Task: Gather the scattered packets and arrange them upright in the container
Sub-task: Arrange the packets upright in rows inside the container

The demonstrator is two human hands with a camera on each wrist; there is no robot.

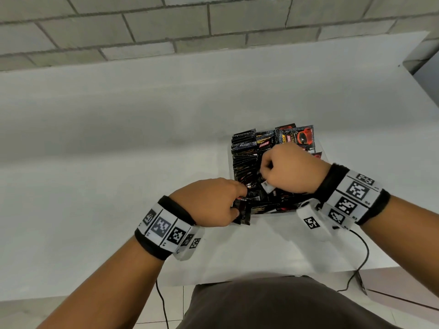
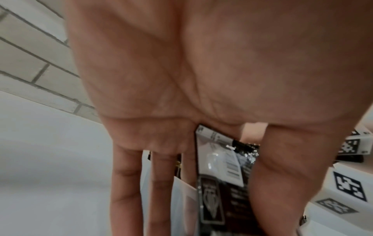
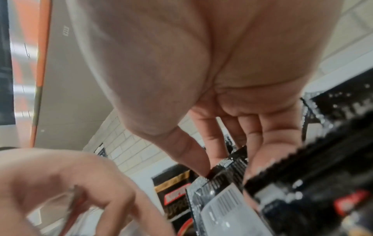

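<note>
A white container (image 1: 275, 214) on the white table (image 1: 118, 150) is packed with several black coffee packets (image 1: 247, 148) standing on edge. My left hand (image 1: 240, 201) is at the container's near left corner and pinches a few black packets (image 1: 243, 210) between thumb and fingers; the left wrist view shows one such packet (image 2: 220, 183) against the straight fingers. My right hand (image 1: 264, 170) hovers over the container's middle with its fingers curled down into the packets. It pinches a packet with a white barcode patch (image 1: 267, 186), seen also in the right wrist view (image 3: 226, 206).
A grey brick wall (image 1: 166, 27) runs behind the table. Black cables (image 1: 362, 252) hang off the table's near edge on the right. The table's right edge (image 1: 418, 86) lies close to the container. My torso is at the near edge.
</note>
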